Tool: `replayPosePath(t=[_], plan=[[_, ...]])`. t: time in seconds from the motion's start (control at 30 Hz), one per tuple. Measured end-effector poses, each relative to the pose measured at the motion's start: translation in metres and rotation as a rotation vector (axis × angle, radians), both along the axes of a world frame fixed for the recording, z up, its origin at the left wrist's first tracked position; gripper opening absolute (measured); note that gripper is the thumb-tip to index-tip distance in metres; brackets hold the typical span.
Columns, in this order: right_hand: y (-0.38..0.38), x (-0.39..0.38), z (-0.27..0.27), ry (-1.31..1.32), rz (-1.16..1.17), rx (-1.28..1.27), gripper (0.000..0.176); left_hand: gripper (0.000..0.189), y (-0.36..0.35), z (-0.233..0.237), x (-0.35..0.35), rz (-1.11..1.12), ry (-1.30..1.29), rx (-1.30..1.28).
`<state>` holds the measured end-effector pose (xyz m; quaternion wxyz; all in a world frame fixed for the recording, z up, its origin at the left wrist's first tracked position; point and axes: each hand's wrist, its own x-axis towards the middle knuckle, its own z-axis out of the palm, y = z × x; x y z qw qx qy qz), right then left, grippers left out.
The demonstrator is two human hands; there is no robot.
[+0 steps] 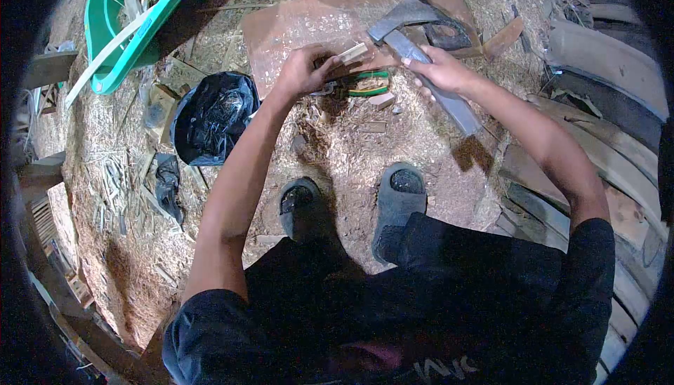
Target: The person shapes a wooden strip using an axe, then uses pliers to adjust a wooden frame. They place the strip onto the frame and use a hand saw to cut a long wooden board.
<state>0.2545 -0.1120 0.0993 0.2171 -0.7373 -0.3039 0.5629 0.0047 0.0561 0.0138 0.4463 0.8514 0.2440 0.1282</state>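
Observation:
My left hand [307, 69] is closed around a small pale wood piece [353, 53], whose cut end sticks out to the right over a reddish-brown board [281, 30]. Gripped in my right hand [442, 70] is the thick grey handle of an adze [453, 108]. Its wide, flat head lies over the board's right part, up and left of that hand. Between and below my hands, a green-and-yellow banded object [368, 84] lies near a small wood block [382, 100].
Left of my arm stands a black plastic-lined bucket [214, 122]. A green wheelbarrow tray [105, 69] with wood scraps is at the upper left. Curved planks [604, 69] are stacked along the right. Shavings cover the ground around my sandals [400, 209].

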Motion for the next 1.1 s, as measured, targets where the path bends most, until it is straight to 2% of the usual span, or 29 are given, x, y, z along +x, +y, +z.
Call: replayPosePath(t=[0.2,0.3,0.4,0.5,0.6,0.7,0.8,0.9,1.0,1.1], plan=[[-0.001,-0.001,0.004,0.016,0.023,0.013,0.040,0.029,-0.002,-0.001,0.001,0.045,0.014,-0.012],[-0.002,-0.007,0.013,-0.022,0.031,0.007,0.041,0.027,-0.005,-0.001,0.003,0.079,-0.044,0.048],[-0.002,-0.001,0.003,0.024,0.049,0.035,0.039,0.026,-0.006,0.003,0.003,0.028,-0.023,0.227],[-0.002,0.002,0.009,0.006,0.076,0.058,0.032,0.024,-0.012,0.021,0.008,0.041,0.259,0.215],[0.001,0.009,0.003,-0.005,0.116,0.061,0.033,0.025,-0.023,0.034,0.012,-0.016,0.268,0.246],[-0.001,0.010,-0.003,-0.071,0.142,0.060,0.036,0.025,-0.030,0.018,0.010,-0.065,0.180,0.332],[-0.011,0.007,-0.006,-0.359,0.234,0.208,0.041,0.032,-0.025,0.001,0.010,0.001,0.083,0.158],[-0.018,0.005,0.001,-0.489,0.323,0.347,0.045,0.027,-0.017,0.014,0.008,-0.100,0.115,0.104],[-0.019,-0.001,0.006,-0.640,0.423,0.545,0.047,0.029,-0.008,0.027,0.013,-0.112,0.221,-0.007],[-0.013,-0.014,0.034,-0.678,0.540,0.428,0.049,0.033,-0.001,0.035,0.021,-0.120,0.329,-0.025]])
